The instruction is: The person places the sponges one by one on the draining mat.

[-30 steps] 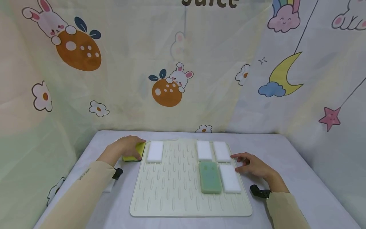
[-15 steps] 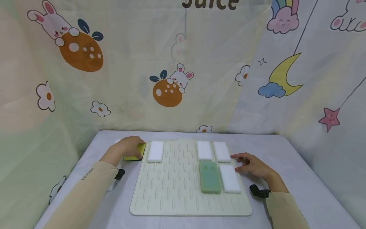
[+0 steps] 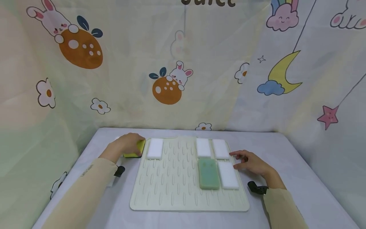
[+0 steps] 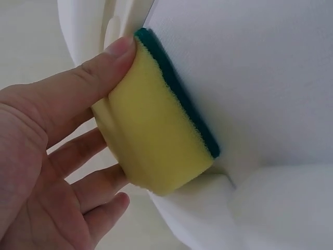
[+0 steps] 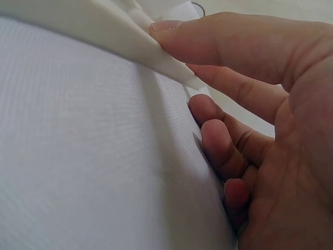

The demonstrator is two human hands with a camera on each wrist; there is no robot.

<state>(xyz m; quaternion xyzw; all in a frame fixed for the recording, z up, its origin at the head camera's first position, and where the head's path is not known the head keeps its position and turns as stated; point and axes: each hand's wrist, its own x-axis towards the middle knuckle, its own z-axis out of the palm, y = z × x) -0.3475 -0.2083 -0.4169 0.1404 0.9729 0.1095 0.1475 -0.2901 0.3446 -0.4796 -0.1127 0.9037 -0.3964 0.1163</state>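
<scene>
L hand (image 3: 121,147) & R hand (image 3: 253,163) are well apart in head view. L hand, left of frame, pinches a yellow sponge (image 3: 141,146) just beside the left edge of a cream mat (image 3: 174,178), which lies centre-frame on the counter (image 3: 300,178). R hand, right of frame, is at the mat's right edge, thumb & index spread, nothing gripped. Mat carries 5 blocks: a white block (image 3: 155,148) upper left, two more white blocks (image 3: 203,147) upper right, then a green block (image 3: 208,174) below w/ a lower white block (image 3: 228,175) to its right.

L wrist view: thumb one side, bent fingers the other, sponge mid-frame btwn them, green layer along its right side, twd the counter; can't tell if touching.

R wrist view: thumb tip top-centre at mat's edge, other fingers loosely bent, centre to lower right; can't tell if thumb presses.
</scene>
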